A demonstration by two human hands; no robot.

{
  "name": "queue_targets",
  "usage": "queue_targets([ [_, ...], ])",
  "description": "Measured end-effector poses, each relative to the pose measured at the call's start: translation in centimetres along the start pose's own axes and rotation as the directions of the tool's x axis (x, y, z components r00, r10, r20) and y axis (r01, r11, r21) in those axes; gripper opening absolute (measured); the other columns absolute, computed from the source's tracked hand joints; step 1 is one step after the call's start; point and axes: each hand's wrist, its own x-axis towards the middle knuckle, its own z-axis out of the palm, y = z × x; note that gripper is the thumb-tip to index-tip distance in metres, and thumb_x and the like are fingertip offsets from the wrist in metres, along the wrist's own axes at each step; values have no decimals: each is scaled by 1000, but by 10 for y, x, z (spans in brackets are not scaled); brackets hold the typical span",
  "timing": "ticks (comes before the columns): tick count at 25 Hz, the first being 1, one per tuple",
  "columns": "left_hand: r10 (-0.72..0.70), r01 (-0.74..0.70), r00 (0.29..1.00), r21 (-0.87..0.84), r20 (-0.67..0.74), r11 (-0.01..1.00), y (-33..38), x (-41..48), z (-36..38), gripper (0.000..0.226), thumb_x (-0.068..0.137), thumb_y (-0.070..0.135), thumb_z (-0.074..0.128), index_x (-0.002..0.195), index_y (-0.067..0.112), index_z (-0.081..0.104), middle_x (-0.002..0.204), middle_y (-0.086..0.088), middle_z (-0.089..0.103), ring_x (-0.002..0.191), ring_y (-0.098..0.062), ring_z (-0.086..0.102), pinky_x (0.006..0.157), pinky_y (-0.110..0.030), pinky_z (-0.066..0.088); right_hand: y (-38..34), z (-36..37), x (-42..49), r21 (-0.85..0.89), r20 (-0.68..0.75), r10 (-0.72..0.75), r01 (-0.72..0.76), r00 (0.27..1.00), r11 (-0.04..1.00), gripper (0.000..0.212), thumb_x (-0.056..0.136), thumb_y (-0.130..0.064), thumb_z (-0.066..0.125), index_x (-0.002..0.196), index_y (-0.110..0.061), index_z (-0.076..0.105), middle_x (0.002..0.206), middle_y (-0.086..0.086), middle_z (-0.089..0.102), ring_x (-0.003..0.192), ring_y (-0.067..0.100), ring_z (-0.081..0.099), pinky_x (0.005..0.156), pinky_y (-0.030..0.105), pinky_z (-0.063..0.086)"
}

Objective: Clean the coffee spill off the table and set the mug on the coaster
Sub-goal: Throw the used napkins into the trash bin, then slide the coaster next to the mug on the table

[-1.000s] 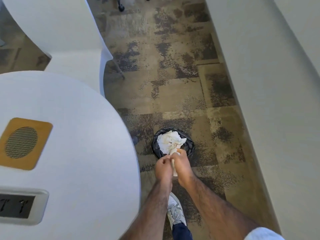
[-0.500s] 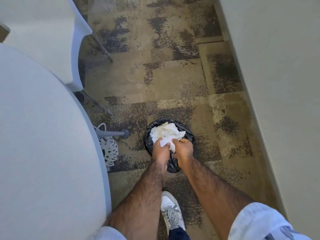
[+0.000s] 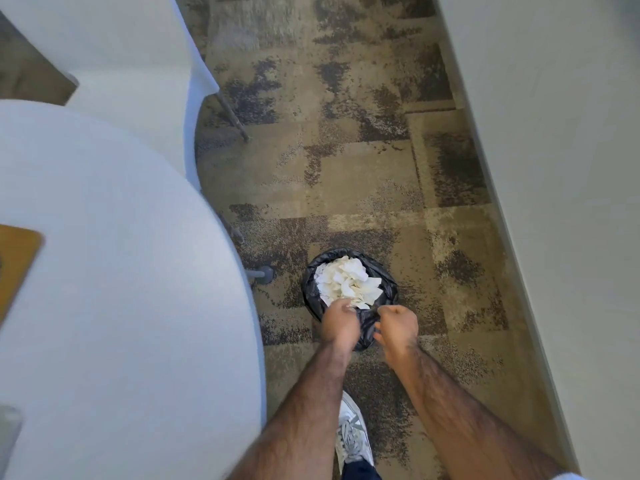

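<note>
On the carpet stands a small bin with a black liner, filled with crumpled white paper towels. My left hand hangs over the bin's near rim with its knuckles against the edge of the towels; its fingertips are hidden. Just right of it, my right hand is curled in a loose fist over the liner and holds nothing. Part of the tan coaster shows at the left edge of the round white table. No mug or spill is in view.
A white chair stands behind the table, its metal legs reaching toward the bin. A pale wall runs along the right. My shoe is on the carpet behind the bin. A grey device sits at the table's lower left.
Both hands held a paper towel over the bin; that towel now lies in the bin. My right hand has drawn off to the right. The view swung back toward the table.
</note>
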Motion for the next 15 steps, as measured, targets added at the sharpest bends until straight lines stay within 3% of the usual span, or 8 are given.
queue_targets([
  [5,161,-160,971,-20,179,987,49,-81,-40,32,105,21,45,131,20,64,131,2,65,90,3,57,59,-7,42,-39,-9,-90,-166,98,-294,307,951,937,26,98,-10,55,80,2,69,55,7,57,47,14,45,45,29,36],
  [7,233,-224,959,-70,161,972,64,-114,-70,33,106,22,45,131,17,64,121,4,65,91,3,60,55,-4,45,-60,-8,-132,-182,130,-384,402,914,897,25,100,-14,55,84,-7,73,65,15,69,54,27,57,50,41,48],
  [9,289,-280,952,-96,101,955,74,-151,-112,33,104,22,46,129,15,66,113,5,66,79,9,61,52,-3,45,-79,-3,-184,-179,167,-439,465,883,867,21,101,-17,57,91,-18,75,79,10,76,73,35,72,67,55,60],
  [11,324,-319,945,-117,30,940,76,-186,-152,33,102,23,47,126,14,69,118,-1,69,89,-2,68,73,-15,56,-90,8,-235,-199,219,-486,527,846,826,18,103,-19,58,95,-23,73,84,-1,75,79,26,73,76,54,63],
  [13,310,-313,950,-168,-45,935,69,-218,-198,33,102,24,49,124,12,70,123,-5,69,108,-19,67,97,-31,54,-94,23,-289,-224,304,-518,589,799,777,18,103,-18,57,92,-22,71,86,-2,74,83,21,72,79,52,62],
  [15,285,-303,952,-244,-109,921,56,-247,-244,30,101,21,52,121,10,70,119,-7,70,103,-23,66,92,-32,51,-94,38,-338,-242,384,-531,638,755,731,18,102,-17,56,89,-17,70,88,2,73,85,24,71,80,51,60],
])
